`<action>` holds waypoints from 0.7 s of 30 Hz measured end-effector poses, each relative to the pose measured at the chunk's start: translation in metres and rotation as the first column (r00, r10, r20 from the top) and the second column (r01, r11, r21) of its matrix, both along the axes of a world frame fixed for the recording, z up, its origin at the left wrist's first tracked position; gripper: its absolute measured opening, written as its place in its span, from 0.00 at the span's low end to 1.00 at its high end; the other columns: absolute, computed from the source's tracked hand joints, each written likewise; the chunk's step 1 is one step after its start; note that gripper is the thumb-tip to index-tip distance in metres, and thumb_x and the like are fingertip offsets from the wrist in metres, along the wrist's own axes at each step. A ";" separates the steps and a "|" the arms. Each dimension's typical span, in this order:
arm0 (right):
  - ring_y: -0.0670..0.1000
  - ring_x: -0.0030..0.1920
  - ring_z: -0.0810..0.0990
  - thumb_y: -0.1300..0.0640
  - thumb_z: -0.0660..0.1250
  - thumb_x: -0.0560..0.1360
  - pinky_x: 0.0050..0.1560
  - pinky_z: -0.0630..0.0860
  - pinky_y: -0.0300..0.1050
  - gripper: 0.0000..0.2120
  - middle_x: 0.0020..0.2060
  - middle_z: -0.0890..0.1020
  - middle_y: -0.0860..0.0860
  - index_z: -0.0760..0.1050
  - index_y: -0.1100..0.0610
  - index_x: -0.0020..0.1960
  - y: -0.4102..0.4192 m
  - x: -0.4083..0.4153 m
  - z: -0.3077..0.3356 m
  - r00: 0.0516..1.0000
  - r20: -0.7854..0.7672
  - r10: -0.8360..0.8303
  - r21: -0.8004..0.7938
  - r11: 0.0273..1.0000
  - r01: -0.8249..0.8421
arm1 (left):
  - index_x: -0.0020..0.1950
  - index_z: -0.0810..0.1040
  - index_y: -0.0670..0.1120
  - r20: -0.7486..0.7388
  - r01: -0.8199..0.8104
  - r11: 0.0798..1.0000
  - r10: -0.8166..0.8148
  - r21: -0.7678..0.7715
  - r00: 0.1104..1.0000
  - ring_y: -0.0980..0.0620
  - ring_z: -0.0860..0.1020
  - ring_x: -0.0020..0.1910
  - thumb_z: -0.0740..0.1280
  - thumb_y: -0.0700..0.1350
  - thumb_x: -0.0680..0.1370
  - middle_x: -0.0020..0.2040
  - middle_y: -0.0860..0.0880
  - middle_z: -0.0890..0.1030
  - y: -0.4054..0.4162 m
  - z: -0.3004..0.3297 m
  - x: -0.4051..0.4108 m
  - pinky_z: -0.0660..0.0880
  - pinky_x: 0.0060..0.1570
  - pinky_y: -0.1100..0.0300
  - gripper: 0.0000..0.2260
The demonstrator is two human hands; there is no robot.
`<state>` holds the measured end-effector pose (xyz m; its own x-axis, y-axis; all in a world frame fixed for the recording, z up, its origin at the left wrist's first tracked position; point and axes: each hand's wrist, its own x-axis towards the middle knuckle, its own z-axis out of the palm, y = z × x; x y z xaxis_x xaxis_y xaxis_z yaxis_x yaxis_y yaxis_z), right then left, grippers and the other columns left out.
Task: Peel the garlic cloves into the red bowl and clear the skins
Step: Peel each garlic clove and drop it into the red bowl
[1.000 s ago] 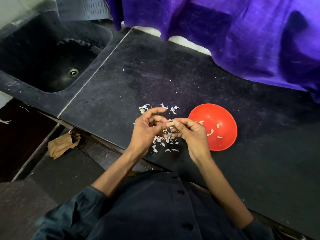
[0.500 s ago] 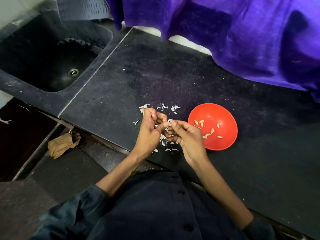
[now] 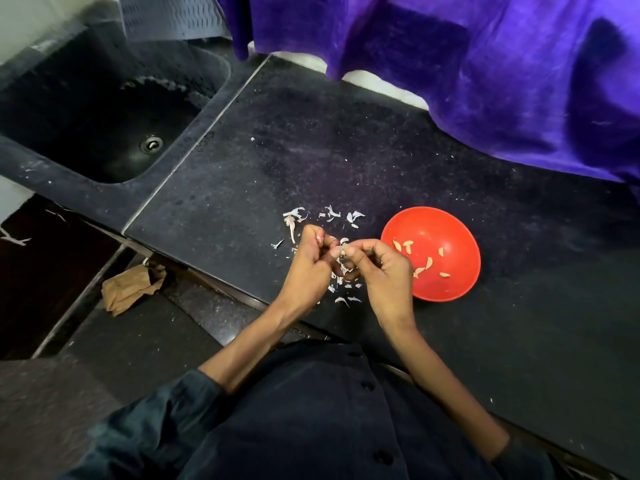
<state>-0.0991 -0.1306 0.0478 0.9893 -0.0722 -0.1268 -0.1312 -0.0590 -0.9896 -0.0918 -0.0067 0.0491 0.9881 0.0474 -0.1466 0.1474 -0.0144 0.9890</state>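
Both hands' fingers pinch one garlic clove | red bowl right | counter edge near

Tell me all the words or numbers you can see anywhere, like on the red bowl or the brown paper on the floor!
None: no words, numbers or signs show here.
Red bowl: plain, only peeled cloves inside.
Crumpled brown paper: no print visible.
Purple cloth: plain.
Grey mat behind the sink: a wavy pattern, not letters.
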 end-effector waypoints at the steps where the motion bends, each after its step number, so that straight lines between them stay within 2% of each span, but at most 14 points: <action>1: 0.48 0.37 0.82 0.61 0.70 0.75 0.41 0.79 0.49 0.03 0.37 0.84 0.51 0.81 0.54 0.44 0.000 0.001 0.001 1.000 0.003 0.002 0.006 1.000 -0.002 | 0.44 0.60 0.48 0.004 0.005 1.000 -0.005 0.000 1.000 0.48 0.72 0.42 0.60 0.30 0.79 0.44 0.48 0.71 0.000 0.000 0.000 0.76 0.42 0.57 0.14; 4: 0.48 0.36 0.82 0.62 0.70 0.75 0.38 0.79 0.48 0.02 0.37 0.84 0.51 0.81 0.58 0.46 0.001 0.003 0.004 1.000 0.003 -0.012 0.037 0.999 0.012 | 0.45 0.61 0.48 0.030 0.000 1.000 0.000 -0.026 1.000 0.53 0.73 0.43 0.59 0.28 0.79 0.45 0.48 0.72 0.002 0.002 0.000 0.77 0.42 0.57 0.15; 7: 0.47 0.36 0.81 0.62 0.70 0.75 0.36 0.79 0.45 0.02 0.37 0.83 0.50 0.81 0.57 0.45 0.000 0.004 0.005 0.999 -0.015 -0.033 0.071 0.997 0.034 | 0.46 0.61 0.48 0.057 0.000 0.999 0.003 -0.050 0.998 0.53 0.73 0.43 0.60 0.28 0.79 0.44 0.49 0.73 0.002 0.003 -0.001 0.76 0.43 0.57 0.15; 11: 0.47 0.36 0.80 0.63 0.69 0.76 0.35 0.79 0.41 0.03 0.36 0.82 0.53 0.80 0.58 0.45 -0.005 0.005 0.004 0.995 -0.058 -0.084 0.134 0.987 0.091 | 0.46 0.61 0.47 0.057 -0.041 0.994 0.047 -0.105 0.997 0.52 0.74 0.35 0.60 0.28 0.79 0.43 0.48 0.73 0.007 0.002 0.001 0.76 0.40 0.61 0.15; 13: 0.47 0.37 0.80 0.65 0.68 0.76 0.36 0.80 0.40 0.04 0.38 0.82 0.55 0.80 0.58 0.45 -0.009 0.006 0.003 0.992 -0.085 -0.095 0.185 0.977 0.110 | 0.47 0.62 0.47 0.047 -0.051 0.988 0.058 -0.144 0.997 0.54 0.74 0.34 0.60 0.27 0.78 0.42 0.48 0.74 0.010 0.000 0.002 0.76 0.40 0.61 0.15; 17: 0.51 0.40 0.83 0.65 0.67 0.77 0.43 0.81 0.43 0.04 0.42 0.82 0.58 0.80 0.62 0.49 -0.014 0.007 0.005 0.989 -0.118 -0.086 0.287 0.951 0.117 | 0.48 0.65 0.46 0.035 -0.050 0.980 0.058 -0.191 0.998 0.54 0.75 0.39 0.61 0.25 0.77 0.42 0.47 0.75 0.011 -0.002 0.005 0.78 0.42 0.62 0.16; 21: 0.56 0.43 0.82 0.66 0.67 0.76 0.46 0.82 0.46 0.05 0.42 0.82 0.59 0.80 0.62 0.50 -0.019 0.008 0.005 0.989 -0.102 -0.107 0.304 0.943 0.134 | 0.50 0.69 0.45 0.019 -0.063 0.984 0.067 -0.168 0.998 0.56 0.80 0.41 0.66 0.25 0.73 0.45 0.45 0.80 0.015 -0.001 0.009 0.78 0.45 0.63 0.16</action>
